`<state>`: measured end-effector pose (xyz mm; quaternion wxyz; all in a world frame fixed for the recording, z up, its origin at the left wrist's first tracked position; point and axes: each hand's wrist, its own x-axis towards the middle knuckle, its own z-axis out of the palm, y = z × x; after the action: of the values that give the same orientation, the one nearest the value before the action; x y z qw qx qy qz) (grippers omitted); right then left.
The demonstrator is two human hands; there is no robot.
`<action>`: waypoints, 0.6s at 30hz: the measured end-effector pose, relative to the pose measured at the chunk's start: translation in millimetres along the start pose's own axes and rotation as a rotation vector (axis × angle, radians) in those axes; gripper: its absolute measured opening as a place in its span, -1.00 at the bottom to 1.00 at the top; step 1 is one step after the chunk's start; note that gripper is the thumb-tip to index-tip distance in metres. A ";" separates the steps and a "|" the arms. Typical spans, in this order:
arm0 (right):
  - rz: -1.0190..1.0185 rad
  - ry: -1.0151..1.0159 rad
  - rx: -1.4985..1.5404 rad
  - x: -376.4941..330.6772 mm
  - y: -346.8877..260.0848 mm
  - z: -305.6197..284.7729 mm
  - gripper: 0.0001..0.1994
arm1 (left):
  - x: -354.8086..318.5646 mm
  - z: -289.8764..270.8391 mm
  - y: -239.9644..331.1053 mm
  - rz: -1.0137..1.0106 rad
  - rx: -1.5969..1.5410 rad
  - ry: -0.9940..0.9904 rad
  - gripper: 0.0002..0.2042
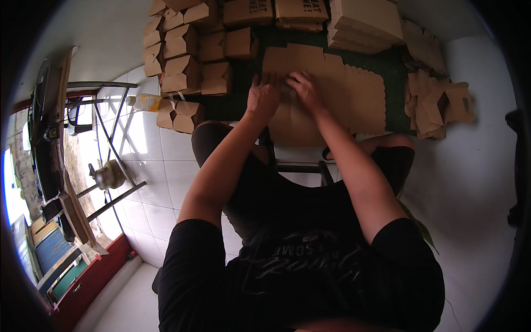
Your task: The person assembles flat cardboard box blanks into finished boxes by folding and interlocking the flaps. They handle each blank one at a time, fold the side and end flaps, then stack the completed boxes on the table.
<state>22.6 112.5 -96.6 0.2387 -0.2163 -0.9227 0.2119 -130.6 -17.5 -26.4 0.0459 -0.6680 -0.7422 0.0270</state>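
A flat brown cardboard box blank with a scalloped right edge lies in front of me, its near end reaching toward my knees. My left hand rests on its left part, fingers stretched away from me and thumb apart. Just right of it, my right hand presses on the same cardboard, its fingers bent, apart and pointing left. Both hands look open, with no object seen in them. Their fingertips are dim and slightly blurred, and the cardboard beneath them is hidden.
Folded brown boxes stand stacked at the left on a green mat. Far right is a pile of flat cardboard blanks. Loose cut cardboard pieces lie at the right. A bottle with yellow liquid is beside the boxes.
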 end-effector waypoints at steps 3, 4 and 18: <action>0.020 -0.028 -0.015 -6.7 -2.1 0.2 -0.59 | 0.1 10.4 2.4 -0.037 0.006 -0.152 -0.46; -0.003 0.012 0.006 -7.0 -3.1 -0.1 -0.60 | -0.7 12.9 2.0 -0.045 -0.033 -0.148 -0.46; 0.191 0.036 -0.025 -5.4 -18.2 35.7 -0.58 | -5.8 9.8 -0.2 -0.060 0.133 -0.224 -0.47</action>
<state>2.5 84.7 -117.9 0.2313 -0.3103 -0.8959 0.2181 -131.2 -23.0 -36.4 0.0074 -0.6337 -0.7591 0.1492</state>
